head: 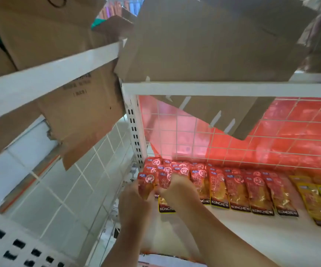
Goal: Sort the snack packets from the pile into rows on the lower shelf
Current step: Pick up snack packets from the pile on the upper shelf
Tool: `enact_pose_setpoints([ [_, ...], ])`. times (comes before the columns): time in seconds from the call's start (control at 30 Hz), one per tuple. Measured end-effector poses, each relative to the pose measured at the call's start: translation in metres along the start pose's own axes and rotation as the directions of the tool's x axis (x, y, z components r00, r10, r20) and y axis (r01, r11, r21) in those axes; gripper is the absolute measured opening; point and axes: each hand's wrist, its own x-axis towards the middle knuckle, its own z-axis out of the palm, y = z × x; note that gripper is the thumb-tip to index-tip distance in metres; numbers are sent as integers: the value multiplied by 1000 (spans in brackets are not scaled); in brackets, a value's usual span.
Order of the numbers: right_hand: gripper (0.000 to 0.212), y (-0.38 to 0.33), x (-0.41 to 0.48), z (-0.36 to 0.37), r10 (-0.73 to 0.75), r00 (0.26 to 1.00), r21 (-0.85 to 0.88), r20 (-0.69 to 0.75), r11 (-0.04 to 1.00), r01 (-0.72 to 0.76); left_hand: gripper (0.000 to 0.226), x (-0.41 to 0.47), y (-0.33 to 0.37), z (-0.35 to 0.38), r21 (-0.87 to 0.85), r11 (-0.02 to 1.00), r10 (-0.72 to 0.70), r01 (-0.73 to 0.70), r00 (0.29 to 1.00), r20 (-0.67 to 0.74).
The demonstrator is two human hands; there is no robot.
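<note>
Red snack packets (238,189) marked KONCHEW lie side by side in a row on the white lower shelf (252,237). At the shelf's left end several more red packets (167,166) are heaped in a pile. My left hand (134,199) grips one red packet (146,185) at the pile's left edge. Beside it my right hand (177,187) has its fingers curled over packets at the front of the pile. Yellow packets (317,201) continue the row at the right.
A white wire grid (233,143) backs the shelf, with red goods behind it. The slotted white upright (135,132) stands just left of the pile. Cardboard boxes (213,39) sit on the upper shelf, one flap (233,116) hanging down. A white perforated panel (11,245) is at lower left.
</note>
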Motion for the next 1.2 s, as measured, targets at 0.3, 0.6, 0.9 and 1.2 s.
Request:
enact_pose_setpoints([
  [0.3, 57, -11, 25, 19, 54, 998, -102, 42, 994, -49, 44, 11, -23, 23, -42, 999, -8, 7, 1000, -14],
  [0.6, 50, -15, 35, 22, 120, 989, -122, 85, 987, -109, 42, 12, -27, 29, 39, 999, 31, -32, 999, 12],
  [0.9, 28, -12, 38, 27, 165, 978, -149, 126, 978, -146, 37, 19, -30, 34, 26, 1000, 18, -17, 999, -29],
  [1.2, 37, -11, 37, 23, 127, 982, -136, 139, 985, -108, 50, 23, -28, 37, 12, 999, -42, 42, 999, -19],
])
